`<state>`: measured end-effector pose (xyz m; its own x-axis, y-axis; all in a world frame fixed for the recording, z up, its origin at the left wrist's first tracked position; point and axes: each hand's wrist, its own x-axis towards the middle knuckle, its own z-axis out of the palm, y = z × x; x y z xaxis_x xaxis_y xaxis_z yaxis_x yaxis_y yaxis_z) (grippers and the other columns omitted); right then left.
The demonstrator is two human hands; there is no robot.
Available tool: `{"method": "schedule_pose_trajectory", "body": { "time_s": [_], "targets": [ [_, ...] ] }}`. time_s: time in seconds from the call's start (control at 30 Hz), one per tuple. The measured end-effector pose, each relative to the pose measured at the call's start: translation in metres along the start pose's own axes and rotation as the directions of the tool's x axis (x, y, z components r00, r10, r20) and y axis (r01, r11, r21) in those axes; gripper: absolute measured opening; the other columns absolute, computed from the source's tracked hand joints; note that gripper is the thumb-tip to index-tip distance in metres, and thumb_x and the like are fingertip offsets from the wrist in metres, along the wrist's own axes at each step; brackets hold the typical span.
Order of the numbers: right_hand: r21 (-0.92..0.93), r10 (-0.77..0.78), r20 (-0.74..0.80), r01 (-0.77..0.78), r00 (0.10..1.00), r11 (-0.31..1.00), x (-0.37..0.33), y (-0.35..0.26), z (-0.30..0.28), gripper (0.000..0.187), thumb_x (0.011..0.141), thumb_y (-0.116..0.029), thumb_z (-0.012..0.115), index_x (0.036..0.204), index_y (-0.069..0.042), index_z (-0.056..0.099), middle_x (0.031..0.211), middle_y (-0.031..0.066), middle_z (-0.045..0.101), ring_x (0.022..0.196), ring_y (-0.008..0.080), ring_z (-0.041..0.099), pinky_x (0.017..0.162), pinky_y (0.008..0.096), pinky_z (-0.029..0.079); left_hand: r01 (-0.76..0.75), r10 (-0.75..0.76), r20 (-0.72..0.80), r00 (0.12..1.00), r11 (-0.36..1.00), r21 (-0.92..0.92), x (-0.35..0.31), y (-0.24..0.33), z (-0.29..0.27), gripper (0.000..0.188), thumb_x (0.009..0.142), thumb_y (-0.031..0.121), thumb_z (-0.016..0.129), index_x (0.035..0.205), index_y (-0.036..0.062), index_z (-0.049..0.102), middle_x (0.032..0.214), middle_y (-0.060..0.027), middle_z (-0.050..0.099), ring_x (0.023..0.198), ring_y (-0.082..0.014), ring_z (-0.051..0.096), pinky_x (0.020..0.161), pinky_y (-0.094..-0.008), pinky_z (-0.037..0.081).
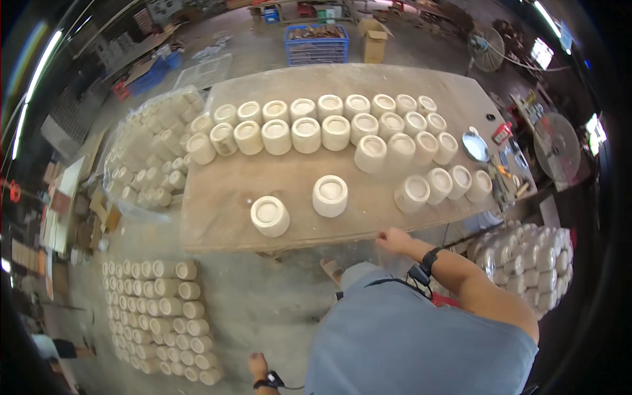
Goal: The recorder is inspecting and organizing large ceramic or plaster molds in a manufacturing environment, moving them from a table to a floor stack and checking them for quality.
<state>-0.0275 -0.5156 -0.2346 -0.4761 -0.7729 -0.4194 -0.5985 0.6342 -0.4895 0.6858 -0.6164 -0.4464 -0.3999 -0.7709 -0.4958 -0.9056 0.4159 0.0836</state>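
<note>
Cream-coloured cylinders (330, 196) are standing on the brown table (224, 224), long axes upright, recessed round ends facing up; two are sitting apart toward its near edge, rows crowding behind them. The right hand (393, 241) is reaching that edge, fingers curling narrow around nothing visible. The left hand (258, 365) is hanging well apart from the table; I cannot tell its grip. Stacked cylinders (161, 307) are occupying the floor at the table's near left. At its right end, a red container (502, 133) is showing pale, unreadable print.
</note>
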Motion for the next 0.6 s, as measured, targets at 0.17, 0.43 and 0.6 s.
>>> {"method": "schedule_pose_trajectory", "body": {
  "time_s": [0.17, 0.43, 0.6],
  "targets": [
    [0.011, -0.069, -0.164, 0.072, 0.984, 0.997, 0.009, -0.025, -0.035, 0.065, 0.079, -0.030, 0.075, 0.134, -0.005, 0.049, 0.132, 0.0279, 0.052, 0.119, 0.0418, 0.054, 0.099, 0.0462, 0.047, 0.012, -0.131, -0.215, 0.968, 0.876, -0.483, 0.132, 0.174, -0.242, 0.053, 0.085, 0.024, 0.070, 0.130, -0.0017, 0.055, 0.111, -0.0228, 0.067, 0.105, -0.0397, 0.063, 0.092, -0.0455, 0.050],
    [-0.179, -0.250, -0.122, 0.226, 0.961, 0.957, 0.128, -0.127, -0.034, 0.114, 0.062, -0.041, 0.088, 0.154, -0.012, 0.027, 0.160, 0.0257, 0.010, 0.144, 0.0525, 0.017, 0.113, 0.0577, 0.032, -0.452, 0.406, -0.420, 0.812, 0.892, -0.012, 0.234, 0.359, -0.387, 0.084, 0.071, 0.024, 0.081, 0.145, 0.0099, 0.043, 0.141, -0.0231, 0.046, 0.132, -0.0427, 0.041, 0.107, -0.0501, 0.038],
    [-0.125, -0.237, -0.077, 0.226, 0.969, 0.966, 0.178, -0.107, -0.007, 0.115, 0.058, -0.040, 0.089, 0.153, -0.016, 0.029, 0.158, 0.0272, 0.017, 0.141, 0.0544, 0.021, 0.110, 0.0595, 0.034, -0.423, 0.418, -0.344, 0.841, 0.904, 0.065, 0.264, 0.380, -0.401, 0.092, 0.068, 0.027, 0.084, 0.147, 0.0105, 0.040, 0.145, -0.0258, 0.040, 0.138, -0.0456, 0.032, 0.112, -0.0529, 0.033]
  ]
}}
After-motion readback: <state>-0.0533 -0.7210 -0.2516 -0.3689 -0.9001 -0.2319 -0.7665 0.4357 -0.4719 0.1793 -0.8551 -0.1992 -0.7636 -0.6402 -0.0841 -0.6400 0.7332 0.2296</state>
